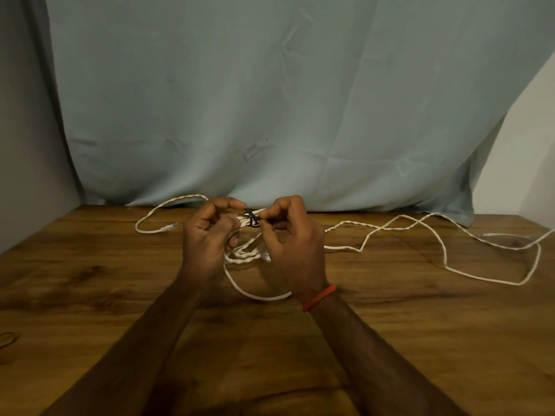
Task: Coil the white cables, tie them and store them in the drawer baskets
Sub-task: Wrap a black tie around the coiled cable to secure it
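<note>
Left grip (207, 235) clasps the coil (243, 253); right grip (294, 244) pinches the dark tie (251, 220) around it. Loose cable (360, 224) sprawls right across the desk (420, 325); cloth (270, 100) hangs behind.

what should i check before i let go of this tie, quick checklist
1. Grip of the left hand on the coiled cable: ok.
2. The dark tie sits round the coil, pinched by the right hand: ok.
3. Tie fastened: cannot tell.
4. Coiling of the second cable: not ok, it sprawls loose on the table.
5. State of the drawer baskets: cannot tell, out of view.
</note>
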Demonstrator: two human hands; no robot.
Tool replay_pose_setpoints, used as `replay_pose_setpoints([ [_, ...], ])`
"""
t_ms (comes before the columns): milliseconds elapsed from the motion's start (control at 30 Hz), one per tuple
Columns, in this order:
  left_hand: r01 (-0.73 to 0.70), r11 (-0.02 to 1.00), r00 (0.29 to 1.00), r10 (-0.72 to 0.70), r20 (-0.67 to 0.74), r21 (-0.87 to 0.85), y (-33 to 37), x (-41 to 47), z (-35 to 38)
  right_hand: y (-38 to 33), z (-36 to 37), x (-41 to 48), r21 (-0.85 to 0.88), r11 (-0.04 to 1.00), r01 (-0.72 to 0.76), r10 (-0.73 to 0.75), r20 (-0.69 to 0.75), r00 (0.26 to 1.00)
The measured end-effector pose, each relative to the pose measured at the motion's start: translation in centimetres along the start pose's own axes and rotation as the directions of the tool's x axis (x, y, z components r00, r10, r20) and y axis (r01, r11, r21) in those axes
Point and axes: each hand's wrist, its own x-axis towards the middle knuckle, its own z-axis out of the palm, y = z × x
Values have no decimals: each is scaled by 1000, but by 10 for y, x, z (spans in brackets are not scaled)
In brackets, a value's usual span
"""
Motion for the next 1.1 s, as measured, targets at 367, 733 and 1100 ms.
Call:
replay_pose_setpoints([
  [367,-8,1000,995,8,104,1,-2,0,1,1,0,0,11,1000,24,-25,13,1000],
  [733,9,998,990,-18,137,62,0,-3,5,13,-17,21,168,902,-398,311,388,867],
  [1100,29,999,987,-35,157,41,5,-4,13,8,-27,24,244,817,-523,313,574,756],
])
